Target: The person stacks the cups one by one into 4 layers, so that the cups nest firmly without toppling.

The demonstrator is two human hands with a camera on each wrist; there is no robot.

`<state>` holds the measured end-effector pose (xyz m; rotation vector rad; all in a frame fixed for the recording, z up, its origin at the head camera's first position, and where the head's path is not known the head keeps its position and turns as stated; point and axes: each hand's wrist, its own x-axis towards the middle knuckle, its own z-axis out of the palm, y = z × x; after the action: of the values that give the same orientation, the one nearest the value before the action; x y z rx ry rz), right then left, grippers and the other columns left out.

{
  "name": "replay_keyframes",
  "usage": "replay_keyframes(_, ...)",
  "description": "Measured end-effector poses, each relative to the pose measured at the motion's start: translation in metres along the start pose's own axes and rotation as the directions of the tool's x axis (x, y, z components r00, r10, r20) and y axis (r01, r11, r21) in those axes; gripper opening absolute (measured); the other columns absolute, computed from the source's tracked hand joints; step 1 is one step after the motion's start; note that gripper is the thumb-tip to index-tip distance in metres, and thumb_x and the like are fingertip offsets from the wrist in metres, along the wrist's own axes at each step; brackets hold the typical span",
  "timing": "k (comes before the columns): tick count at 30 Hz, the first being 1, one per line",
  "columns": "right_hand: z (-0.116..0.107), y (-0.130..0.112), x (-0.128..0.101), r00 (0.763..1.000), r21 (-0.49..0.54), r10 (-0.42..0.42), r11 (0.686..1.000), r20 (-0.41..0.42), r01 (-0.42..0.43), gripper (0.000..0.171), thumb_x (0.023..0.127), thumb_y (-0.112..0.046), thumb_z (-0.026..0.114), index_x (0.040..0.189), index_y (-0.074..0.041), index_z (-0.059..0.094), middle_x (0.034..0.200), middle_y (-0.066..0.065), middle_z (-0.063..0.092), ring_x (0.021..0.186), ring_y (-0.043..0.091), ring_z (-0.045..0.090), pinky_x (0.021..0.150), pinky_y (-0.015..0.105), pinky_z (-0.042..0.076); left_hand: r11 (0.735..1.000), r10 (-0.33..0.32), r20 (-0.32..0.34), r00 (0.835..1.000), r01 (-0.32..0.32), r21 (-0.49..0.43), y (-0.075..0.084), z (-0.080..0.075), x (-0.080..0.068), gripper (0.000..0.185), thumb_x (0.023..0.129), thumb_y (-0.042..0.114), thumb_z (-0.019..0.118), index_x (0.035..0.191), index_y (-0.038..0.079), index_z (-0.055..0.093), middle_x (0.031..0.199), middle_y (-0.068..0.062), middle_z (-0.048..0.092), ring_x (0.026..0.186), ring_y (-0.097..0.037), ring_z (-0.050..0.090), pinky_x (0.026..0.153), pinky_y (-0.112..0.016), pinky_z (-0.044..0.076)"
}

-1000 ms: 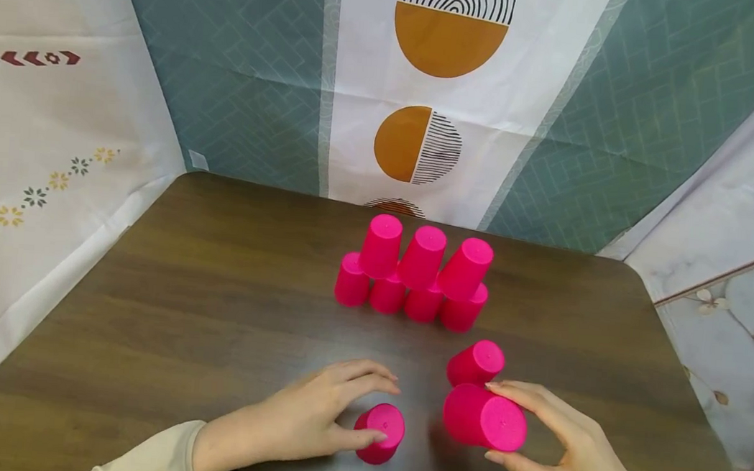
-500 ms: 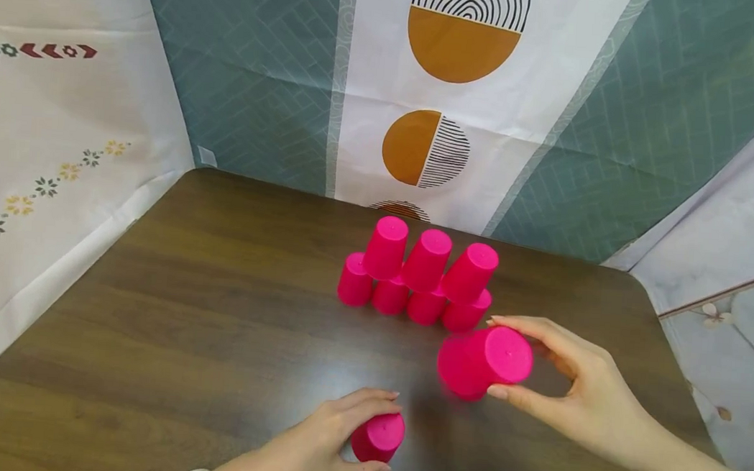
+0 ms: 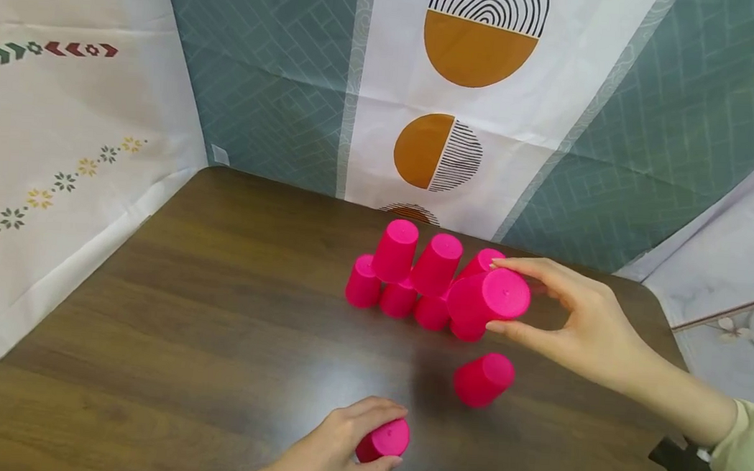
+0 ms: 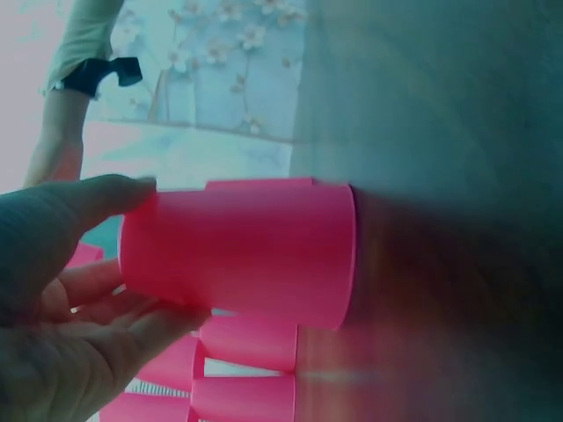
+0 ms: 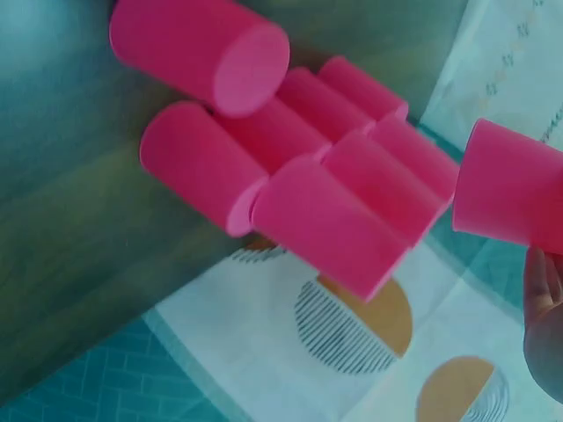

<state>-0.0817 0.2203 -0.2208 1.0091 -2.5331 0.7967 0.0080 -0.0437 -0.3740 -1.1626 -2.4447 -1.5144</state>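
Observation:
Several pink cups stand upside down in a two-row pyramid (image 3: 413,281) at the back of the brown table (image 3: 217,312). My right hand (image 3: 498,295) grips another pink cup (image 3: 476,303) in the air, just in front of the pyramid's right end. The right wrist view shows that cup (image 5: 515,189) beside the stacked cups (image 5: 325,176). At the table's front edge my left hand (image 3: 393,436) grips a pink cup (image 3: 380,443) that stands on the table, seen close up as the pink cup (image 4: 246,259) in the left wrist view. One loose pink cup (image 3: 483,378) stands between the hands.
Patterned cloth walls (image 3: 461,125) close off the table at the back, left and right. The table's rounded right corner (image 3: 658,303) lies just behind my right hand. Bare wood stretches across the left half of the table.
My right hand has lifted its cup from the table's front and carried it up and back to the pyramid's right end. The left hand stays on its cup.

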Motion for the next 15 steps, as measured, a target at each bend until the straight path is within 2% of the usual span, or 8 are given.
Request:
replay_keyframes(2,-0.001,0.006,0.005,1.0,0.0,0.001,1.0,-0.013,-0.001,0.076,0.054,-0.008,0.089,0.124,-0.014,0.059,0.113,-0.005,0.064,0.098,-0.001,0.059,0.082,0.01,0.046,1.0,-0.012,0.002,1.0,0.012,-0.013,-0.001,0.0,-0.002,0.04,0.083,0.012,0.071,0.12,0.006,0.058,0.115,-0.004,0.061,0.098,-0.009,0.06,0.079,-0.008,0.046)
replay_keyframes(7,-0.002,0.021,0.015,0.996,-0.006,0.073,0.997,-0.052,-0.073,0.078,0.057,-0.004,0.088,0.127,-0.018,0.057,0.112,-0.012,0.063,0.089,-0.007,0.062,0.081,0.007,0.043,0.996,-0.08,0.024,0.997,0.081,-0.049,-0.002,-0.002,-0.002,0.038,0.083,0.017,0.071,0.118,0.012,0.059,0.11,0.003,0.062,0.095,-0.004,0.058,0.076,-0.008,0.046)
replay_keyframes(10,-0.002,0.027,0.023,0.989,0.045,0.138,0.99,-0.052,-0.135,0.073,0.062,-0.002,0.085,0.127,-0.018,0.057,0.111,-0.015,0.061,0.087,-0.007,0.062,0.078,0.007,0.043,0.993,-0.102,0.03,0.994,0.104,-0.062,-0.001,-0.003,-0.002,0.037,0.082,0.016,0.072,0.117,0.013,0.059,0.107,0.006,0.062,0.093,-0.002,0.058,0.076,-0.008,0.046)
replay_keyframes(15,-0.003,0.036,0.04,0.971,0.141,0.236,0.963,-0.031,-0.229,0.066,0.07,-0.002,0.08,0.128,-0.018,0.056,0.111,-0.013,0.061,0.088,-0.002,0.062,0.075,0.008,0.045,0.986,-0.14,0.025,0.99,0.142,-0.093,0.0,-0.003,-0.003,0.036,0.083,0.016,0.071,0.116,0.015,0.058,0.105,0.007,0.061,0.091,0.0,0.057,0.074,-0.009,0.047)
